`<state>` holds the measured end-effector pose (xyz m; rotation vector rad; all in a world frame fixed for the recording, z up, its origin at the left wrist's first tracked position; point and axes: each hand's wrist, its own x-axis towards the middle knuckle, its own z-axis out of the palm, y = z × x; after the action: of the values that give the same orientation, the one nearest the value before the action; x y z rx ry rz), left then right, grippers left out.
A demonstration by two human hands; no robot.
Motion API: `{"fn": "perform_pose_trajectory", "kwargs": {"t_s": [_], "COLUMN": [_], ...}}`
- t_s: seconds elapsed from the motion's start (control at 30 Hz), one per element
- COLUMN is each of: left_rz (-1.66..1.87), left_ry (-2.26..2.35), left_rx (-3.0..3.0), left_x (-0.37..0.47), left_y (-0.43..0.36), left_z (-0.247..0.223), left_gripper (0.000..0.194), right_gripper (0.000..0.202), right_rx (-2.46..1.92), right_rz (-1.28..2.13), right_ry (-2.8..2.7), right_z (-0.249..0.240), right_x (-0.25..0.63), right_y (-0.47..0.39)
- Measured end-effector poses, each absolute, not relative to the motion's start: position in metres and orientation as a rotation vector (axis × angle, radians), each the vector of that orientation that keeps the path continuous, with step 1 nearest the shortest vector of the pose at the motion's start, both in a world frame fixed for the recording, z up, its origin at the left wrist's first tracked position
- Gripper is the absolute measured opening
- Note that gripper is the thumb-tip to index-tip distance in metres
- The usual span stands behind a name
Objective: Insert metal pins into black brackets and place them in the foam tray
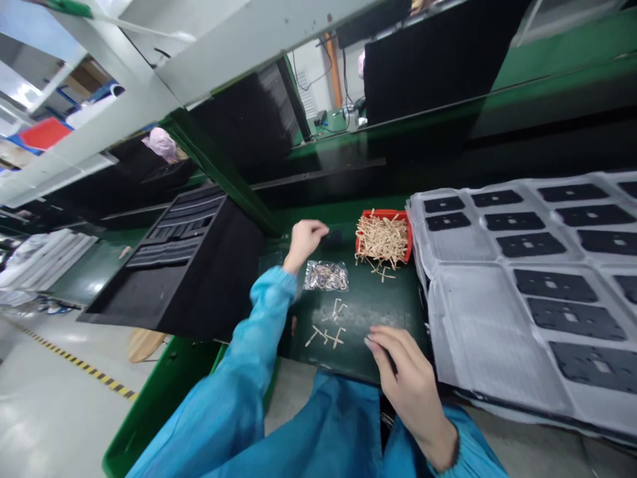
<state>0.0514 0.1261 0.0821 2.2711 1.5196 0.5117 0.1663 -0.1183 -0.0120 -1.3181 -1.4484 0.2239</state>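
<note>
My left hand (304,241) is over the back of the green bench, fingers pinched together; whatever they hold, if anything, is too small to make out. Just in front of it lies a clear plastic bag (326,276) of small shiny metal parts. My right hand (407,380) hovers at the bench's front edge, its thumb and fingertips brought together, and I cannot see what is between them. Left of that hand several small tan, stick-like pieces (326,336) lie loose. A red bin (409,238) heaped with similar tan pieces (382,238) stands farther back.
On the right, a white padded sheet (478,312) carries several flat black plates (555,285). A black slotted box (213,265) stands on the left beside a green post (213,166). Below it is a green crate (149,398). Dark panels (428,66) rise behind the bench (358,312).
</note>
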Motion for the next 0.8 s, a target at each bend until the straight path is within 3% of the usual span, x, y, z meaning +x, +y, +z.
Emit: {"fn": "perform_pose_trajectory", "kwargs": {"t_s": [0.1,0.23,0.4,0.6,0.8], "left_rz": [0.455,0.436,0.381,0.46,0.658], "left_ry": [1.497,1.454,1.305,1.597,1.966], "left_rx": [2.32,2.428,2.465,2.211,1.953], "left_x": [0.102,0.126,0.028,-0.071,-0.048], "left_y": [0.216,0.234,0.138,-0.036,-0.082], "left_z": [0.081,0.073,0.048,0.006,-0.027], "left_gripper": [0.027,0.033,0.004,0.008,0.013], "right_gripper": [0.011,0.015,0.01,0.009,0.007], "right_rx": [-1.314,-1.332,-1.399,-1.41,-1.397], "right_rz": [0.276,0.336,0.49,0.628,0.688], "right_ry": [-1.464,-1.404,-1.29,-1.311,-1.312], "right_z": [-0.035,-0.053,-0.062,-0.062,-0.059], "right_x": [0.16,0.159,0.16,0.16,0.164], "right_y": [-0.112,-0.106,-0.103,-0.103,-0.102]}}
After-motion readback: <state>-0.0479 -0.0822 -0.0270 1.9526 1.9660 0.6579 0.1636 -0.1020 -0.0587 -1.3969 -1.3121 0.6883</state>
